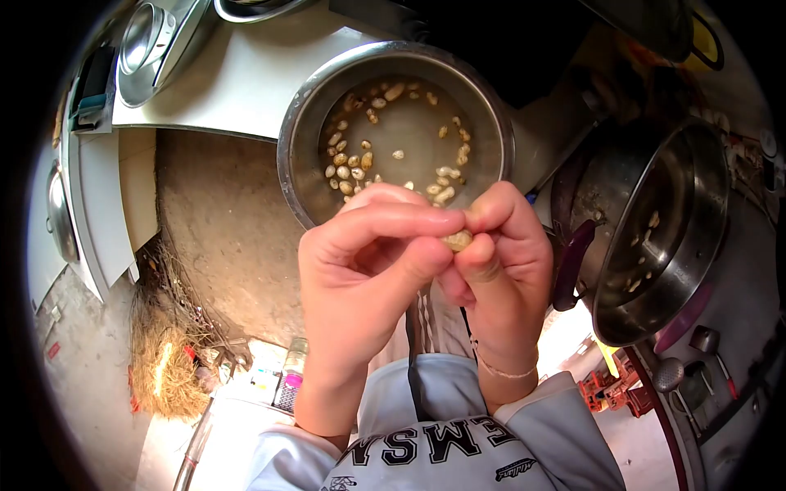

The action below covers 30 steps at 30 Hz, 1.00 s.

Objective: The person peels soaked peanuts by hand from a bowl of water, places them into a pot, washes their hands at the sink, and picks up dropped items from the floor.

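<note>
Head view: one pale peanut is pinched between the fingertips of both hands, at the near side of a steel bowl. The left hand comes to it from the bowl's left, thumb below and forefinger above, the tips close against the peanut. The right hand meets it from the bowl's right, its thumb and bent forefinger closed on the other end. So the two hands are together, clamped on the peanut, and between them they hide part of the bowl's near rim. A thin bracelet circles the right wrist.

Inside the steel bowl, cloudy water holds many loose peanuts, most of them along the bowl's left and right sides, with one lying alone near its middle. Left of the bowl is a white table, with metal dishes at the end farther from the bowl. Right of the bowl is a large metal pan with a purple handle on the side toward the bowl; a few pale bits show inside. On the bowl's near side is a light shirt with dark letters. Well to the bowl's near left lies a straw bundle.
</note>
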Each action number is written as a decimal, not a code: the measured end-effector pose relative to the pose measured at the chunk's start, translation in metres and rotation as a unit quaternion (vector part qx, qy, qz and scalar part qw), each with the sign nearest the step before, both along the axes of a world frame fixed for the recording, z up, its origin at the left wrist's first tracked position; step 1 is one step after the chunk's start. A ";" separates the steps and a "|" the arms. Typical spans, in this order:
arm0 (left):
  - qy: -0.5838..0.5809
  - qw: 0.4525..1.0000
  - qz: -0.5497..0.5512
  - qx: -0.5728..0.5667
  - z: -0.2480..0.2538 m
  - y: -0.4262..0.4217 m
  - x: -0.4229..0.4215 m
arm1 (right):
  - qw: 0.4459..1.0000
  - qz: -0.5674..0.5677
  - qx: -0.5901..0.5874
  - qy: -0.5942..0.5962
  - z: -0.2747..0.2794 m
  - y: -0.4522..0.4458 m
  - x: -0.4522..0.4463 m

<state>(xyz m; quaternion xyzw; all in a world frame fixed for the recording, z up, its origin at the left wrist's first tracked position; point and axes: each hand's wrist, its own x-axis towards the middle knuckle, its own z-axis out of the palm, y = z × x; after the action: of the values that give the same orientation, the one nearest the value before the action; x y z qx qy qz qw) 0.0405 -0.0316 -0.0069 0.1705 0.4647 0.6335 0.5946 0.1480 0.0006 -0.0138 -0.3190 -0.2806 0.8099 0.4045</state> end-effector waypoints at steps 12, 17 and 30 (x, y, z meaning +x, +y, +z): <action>-0.038 0.998 0.057 0.003 0.004 -0.005 0.000 | 0.959 -0.065 0.199 -0.193 0.011 0.004 -0.003; -0.081 0.993 0.087 -0.024 0.011 -0.004 -0.001 | 0.964 -0.042 0.196 -0.174 0.008 0.005 0.000; 0.054 0.997 0.050 -0.006 0.013 -0.003 0.003 | 0.996 -0.081 0.018 -0.032 0.005 -0.001 -0.007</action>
<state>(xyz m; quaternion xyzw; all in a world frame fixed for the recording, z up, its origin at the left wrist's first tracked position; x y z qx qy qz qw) 0.0434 -0.0350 0.0056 0.1774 0.5080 0.6498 0.5369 0.1413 -0.0002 -0.0088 -0.3597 -0.2809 0.7585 0.4652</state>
